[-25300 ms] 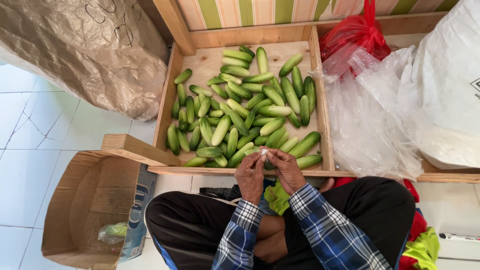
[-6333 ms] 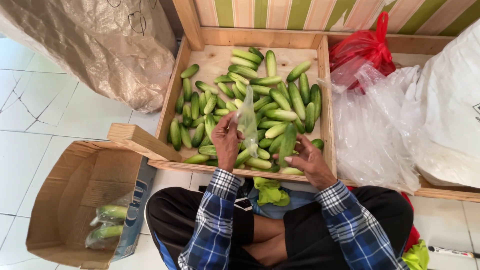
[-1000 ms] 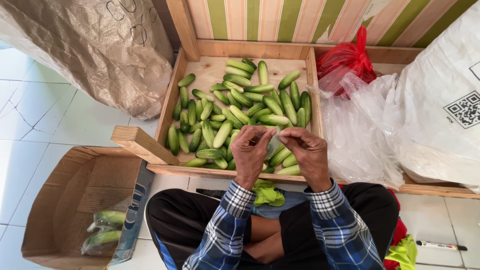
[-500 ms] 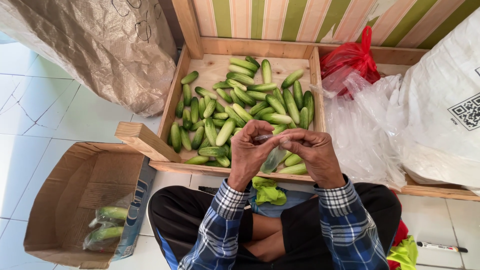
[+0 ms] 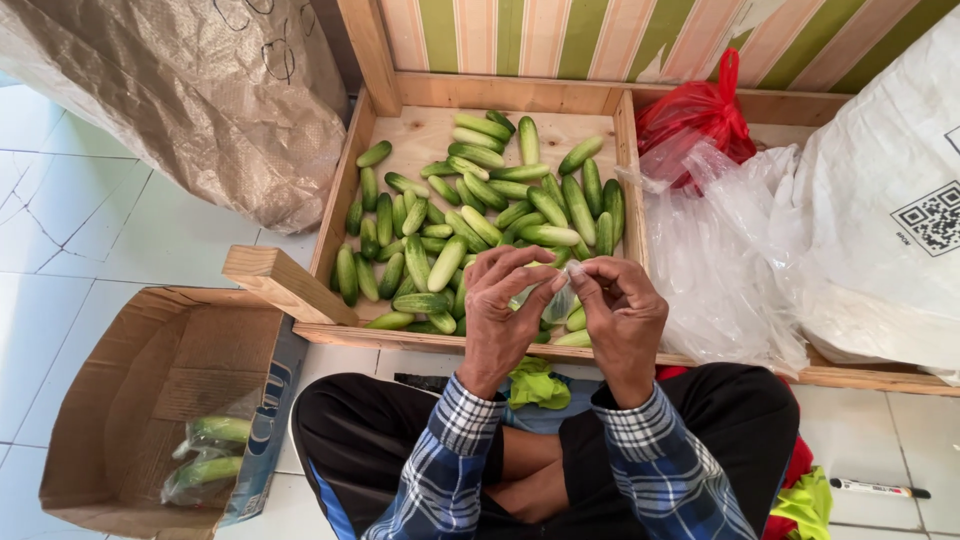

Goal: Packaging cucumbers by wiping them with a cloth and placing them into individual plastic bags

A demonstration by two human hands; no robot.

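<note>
Left hand [image 5: 500,310] and right hand [image 5: 622,312] meet fingertip to fingertip, pinched together on a small clear plastic bag [image 5: 553,300] above the shallow wooden tray [image 5: 330,215] of green cucumbers [image 5: 447,262]. Thin, slippery film could slip free or tear under uneven pulling.

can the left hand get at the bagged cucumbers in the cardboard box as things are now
Probably yes: the cardboard box lies open-topped beside the left knee, bagged cucumbers uncovered. But the left hand now pinches a small clear bag.

Green cucumbers [image 5: 447,262], red bag [image 5: 695,112], blue plaid sleeves [image 5: 660,470], green-striped wall [image 5: 560,35]
</note>
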